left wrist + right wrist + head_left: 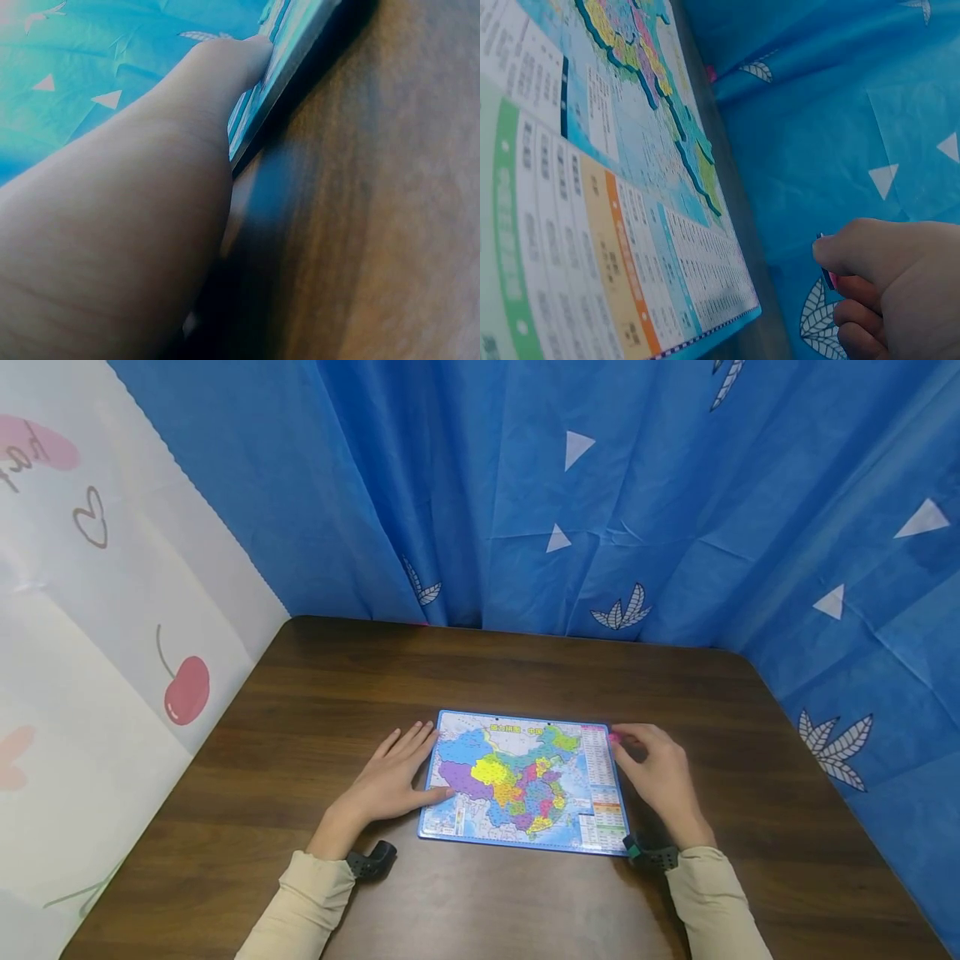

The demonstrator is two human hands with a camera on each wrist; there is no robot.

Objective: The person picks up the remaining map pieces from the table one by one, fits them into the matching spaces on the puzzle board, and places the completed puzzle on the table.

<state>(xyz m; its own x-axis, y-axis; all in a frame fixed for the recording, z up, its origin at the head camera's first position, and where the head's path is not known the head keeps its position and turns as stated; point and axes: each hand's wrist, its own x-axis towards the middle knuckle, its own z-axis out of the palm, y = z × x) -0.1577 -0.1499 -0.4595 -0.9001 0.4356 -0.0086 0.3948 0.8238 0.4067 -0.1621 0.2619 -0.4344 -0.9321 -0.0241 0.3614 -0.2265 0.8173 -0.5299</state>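
A blue-edged map puzzle board [525, 781] lies flat on the table, its colored provinces raised a little in the right wrist view. My left hand [390, 781] rests at its left edge, fingers straight and thumb over the border; in the left wrist view the thumb [244, 60] touches the board's edge. Beside the board's upper right corner, my right hand [663, 777] pinches a small pink piece [615, 737] between thumb and fingers. In the right wrist view this hand [892, 277] covers most of the piece, so its kind is unclear.
The brown wooden table [360, 668] has rounded far corners. Behind it and to the right hangs a blue curtain [510, 510] with white triangles and leaves. A white printed sheet [112, 610] closes off the left side.
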